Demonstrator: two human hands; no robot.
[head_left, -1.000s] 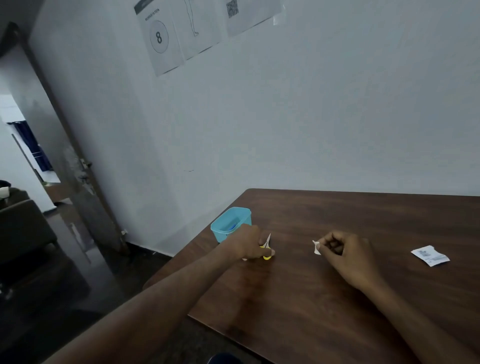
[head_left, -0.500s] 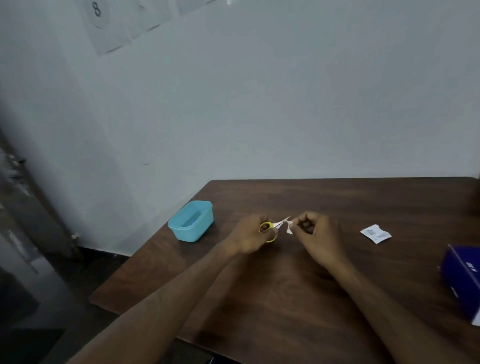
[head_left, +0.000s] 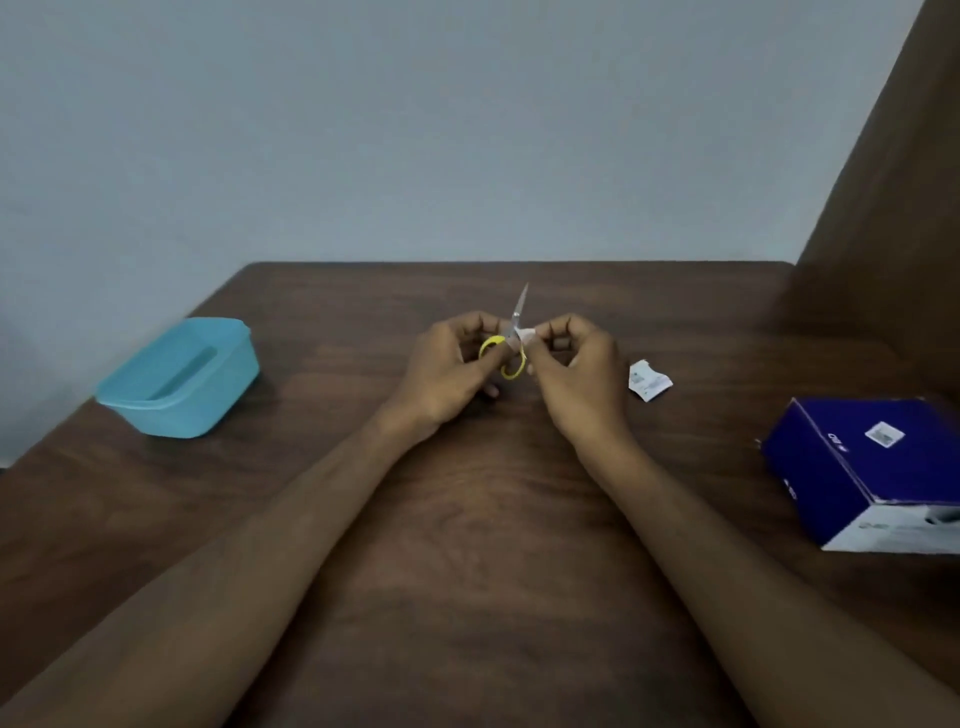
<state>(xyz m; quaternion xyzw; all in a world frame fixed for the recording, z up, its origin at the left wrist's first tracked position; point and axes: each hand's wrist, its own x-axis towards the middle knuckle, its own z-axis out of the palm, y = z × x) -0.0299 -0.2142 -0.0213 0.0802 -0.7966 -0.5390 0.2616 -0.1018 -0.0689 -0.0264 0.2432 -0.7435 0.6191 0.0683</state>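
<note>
Curled fingers of the left hand (head_left: 447, 374) wrap through the yellow loops of a small pair of scissors (head_left: 516, 332), gripping them with the thin blades pointing up and away; how far the blades are parted cannot be made out. Right against the base of the blades, the thumb and forefinger of the right hand (head_left: 582, 374) pinch a tiny white sachet (head_left: 525, 336), the other fingers tucked into the palm. Both are held just above the middle of the table (head_left: 467, 545).

The sachet looks featherlight, thin and limp, probably paper or film, so it would likely flop if held by a far corner. It seems best pinched close to the cut line, fingertips kept clear of the edge. The scissors look light but rigid: bright metal blades, smooth plastic handles.

The table is dark brown with a wood grain. A second sachet (head_left: 647, 382), flat and printed, lies near the right hand. Well off to the left sits a teal plastic tub (head_left: 171, 415), rectangular with rounded corners. At the right edge rests a dark blue cardboard box (head_left: 872, 467). Behind is a plain pale wall (head_left: 415, 130)
</note>
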